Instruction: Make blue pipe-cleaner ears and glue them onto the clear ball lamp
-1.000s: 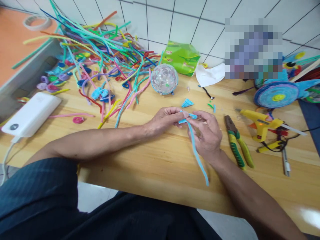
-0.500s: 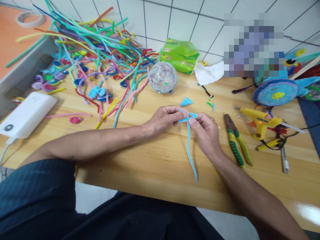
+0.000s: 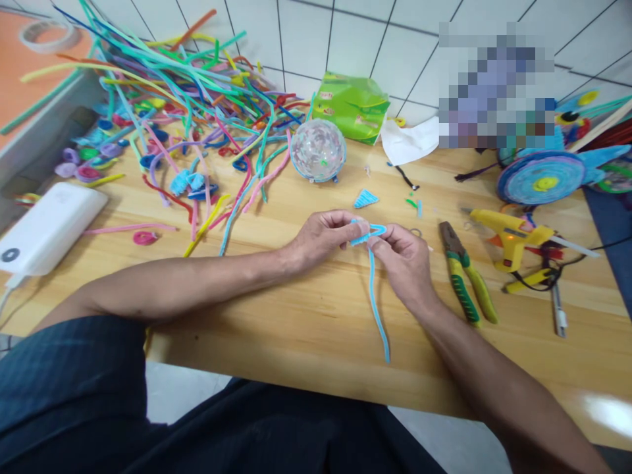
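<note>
Between my two hands is a light-blue pipe cleaner (image 3: 378, 309), bent into a narrow pointed loop with a wrapped part at its left end. My left hand (image 3: 328, 238) pinches the wrapped part between thumb and fingers. With thumb and forefinger, my right hand (image 3: 402, 258) grips the pipe cleaner just below the loop; its long free end hangs down over the wood toward the table's front edge. Just beyond my fingers lies a small blue wrapped triangle (image 3: 366, 198) of the same fuzzy material.
Pliers (image 3: 461, 273), a yellow glue gun (image 3: 511, 238) and a cutter knife (image 3: 559, 313) lie to the right. Behind stand a clear ball (image 3: 318, 150) and a green packet (image 3: 351, 108). Many coloured pipe cleaners (image 3: 197, 85) heap at left, near a white power bank (image 3: 54, 227).
The view has shifted slightly. Both hands keep their pinch on the blue pipe cleaner, and the right fingers have moved a little along it by the loop.
</note>
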Demonstrator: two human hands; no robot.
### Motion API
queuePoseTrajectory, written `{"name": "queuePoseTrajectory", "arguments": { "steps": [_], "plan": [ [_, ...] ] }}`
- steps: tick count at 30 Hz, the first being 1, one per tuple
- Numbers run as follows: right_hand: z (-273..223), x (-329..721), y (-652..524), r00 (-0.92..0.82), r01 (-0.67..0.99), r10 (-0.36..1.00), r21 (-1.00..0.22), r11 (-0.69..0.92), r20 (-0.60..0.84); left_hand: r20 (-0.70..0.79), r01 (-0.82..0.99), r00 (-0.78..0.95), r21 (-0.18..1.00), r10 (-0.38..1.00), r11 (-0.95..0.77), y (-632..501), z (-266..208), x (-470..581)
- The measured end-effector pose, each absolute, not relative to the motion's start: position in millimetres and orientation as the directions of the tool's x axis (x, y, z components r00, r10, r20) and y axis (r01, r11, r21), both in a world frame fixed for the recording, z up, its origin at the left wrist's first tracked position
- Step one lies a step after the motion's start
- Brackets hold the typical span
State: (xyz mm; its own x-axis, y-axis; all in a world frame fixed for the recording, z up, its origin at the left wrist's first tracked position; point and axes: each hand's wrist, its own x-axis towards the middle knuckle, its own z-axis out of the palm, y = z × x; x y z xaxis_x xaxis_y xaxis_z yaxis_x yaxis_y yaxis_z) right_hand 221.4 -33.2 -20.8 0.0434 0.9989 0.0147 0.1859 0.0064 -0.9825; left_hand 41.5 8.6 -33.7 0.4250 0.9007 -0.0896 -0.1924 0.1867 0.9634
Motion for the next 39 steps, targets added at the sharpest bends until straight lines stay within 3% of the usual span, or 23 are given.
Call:
{"name": "queuePoseTrajectory", "arguments": {
  "steps": [3,6,9,12,15,19,23,26,30,33,39],
  "plan": [
    [-23.2,223.9,-31.6,0.056,0.141,0.998,-0.990,-0.002,0.006,0.001,-0.185,0.454,0.978,0.891,0.093,8.0,-34.5,39.2],
    [-25.2,227.1,-29.0,0.081,0.089,0.996,-0.995,-0.033,-0.026,0.304,-0.081,0.405,0.951,0.862,-0.297,7.1,-35.8,34.7],
    [-24.5,227.1,-27.4,0.089,0.027,0.992,-0.996,-0.089,-0.086,0.632,0.100,0.427,0.677,0.646,-0.729,6.7,-40.9,32.0],
    [-21.7,224.0,-27.8,0.079,-0.012,0.986,-0.989,-0.144,-0.145,0.648,0.259,0.531,0.490,0.546,-0.832,7.2,-46.1,31.7],
    [-19.2,220.8,-29.1,0.053,-0.011,0.981,-0.983,-0.184,-0.184,0.561,0.338,0.586,0.486,0.585,-0.806,9.1,-45.6,30.6],
    [-17.7,220.8,-30.3,-0.015,0.007,0.982,-0.983,-0.186,-0.186,0.485,0.299,0.570,0.630,0.664,-0.717,10.6,-36.1,29.2],
    [-16.5,225.8,-30.8,0.031,0.146,0.999,-0.989,-0.018,-0.014,0.303,0.217,0.437,0.879,0.847,-0.426,9.3,-24.4,32.2],
    [-15.8,230.0,-29.7,0.102,0.271,0.983,-0.955,0.117,0.150,0.101,0.090,0.451,0.983,0.887,-0.158,9.1,-19.0,35.1],
    [-17.3,233.1,-26.5,0.034,0.331,0.964,-0.913,0.239,0.265,-0.026,0.001,0.507,1.000,0.861,0.029,10.9,-19.9,36.3],
    [-19.5,233.9,-25.4,-0.057,0.370,0.963,-0.891,0.264,0.262,-0.091,-0.004,0.529,0.994,0.844,0.109,12.2,-22.9,35.9],
    [-24.1,234.9,-25.7,-0.054,0.386,0.969,-0.890,0.244,0.242,-0.156,-0.015,0.530,0.981,0.834,0.193,12.6,-20.7,36.0]
  ]
}}
